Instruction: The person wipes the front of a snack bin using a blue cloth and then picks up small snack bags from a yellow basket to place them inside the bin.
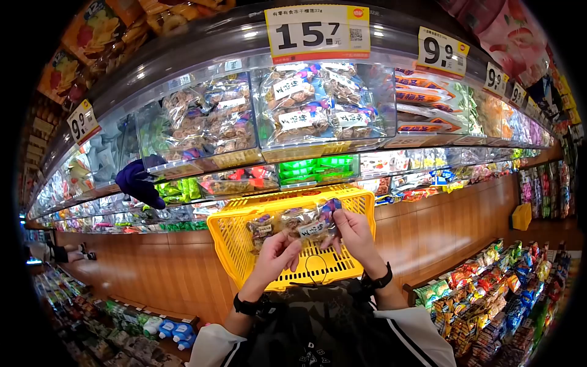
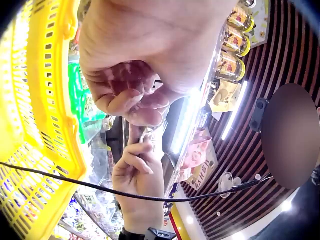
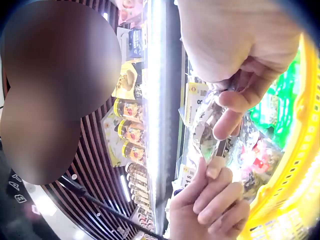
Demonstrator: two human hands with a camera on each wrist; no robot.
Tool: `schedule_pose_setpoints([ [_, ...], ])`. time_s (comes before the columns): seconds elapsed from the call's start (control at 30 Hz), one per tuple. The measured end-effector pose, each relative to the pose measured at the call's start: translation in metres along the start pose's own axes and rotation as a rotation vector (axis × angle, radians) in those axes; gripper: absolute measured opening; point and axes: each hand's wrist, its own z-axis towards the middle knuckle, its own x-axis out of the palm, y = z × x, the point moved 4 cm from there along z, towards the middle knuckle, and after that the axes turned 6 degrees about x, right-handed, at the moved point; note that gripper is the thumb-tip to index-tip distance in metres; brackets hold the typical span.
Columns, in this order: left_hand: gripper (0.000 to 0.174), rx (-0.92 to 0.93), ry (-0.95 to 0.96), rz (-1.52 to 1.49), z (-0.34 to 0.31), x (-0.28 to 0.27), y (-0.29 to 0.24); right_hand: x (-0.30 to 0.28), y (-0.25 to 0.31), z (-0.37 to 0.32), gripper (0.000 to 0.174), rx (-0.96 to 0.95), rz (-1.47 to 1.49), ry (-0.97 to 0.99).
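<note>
In the head view a clear snack packet with a white label (image 1: 313,229) is held above a yellow basket (image 1: 284,283). The left hand (image 1: 278,257) pinches the packet's lower edge, and the right hand (image 1: 358,238) grips its right end. Another small packet (image 1: 263,229) shows at the left, over the basket. In the left wrist view the left hand (image 2: 145,55) has its fingers curled at the wrapper, with the right hand (image 2: 140,180) beyond. In the right wrist view both the right hand (image 3: 245,55) and left hand (image 3: 210,205) touch the shiny wrapper (image 3: 207,127).
Shelf bins of similar packets (image 1: 299,107) stand ahead, under price tags (image 1: 318,33). A dark blue glove-like thing (image 1: 140,183) hangs at the shelf edge. Snack racks (image 1: 489,293) stand at the right. Another yellow basket (image 1: 521,217) is farther off on the wooden floor (image 1: 428,226).
</note>
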Motion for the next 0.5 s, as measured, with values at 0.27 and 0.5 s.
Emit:
schedule_pose_setpoints([
  [0.27, 0.021, 0.163, 0.096, 0.69, 0.005, -0.012, -0.026, -0.003, 0.028, -0.006, 0.035, 0.006, -0.238, -0.022],
  [0.5, 0.014, 0.153, -0.084, 0.293, 0.008, -0.01, -0.014, -0.002, 0.012, 0.0, 0.046, 0.024, 0.021, -0.07],
])
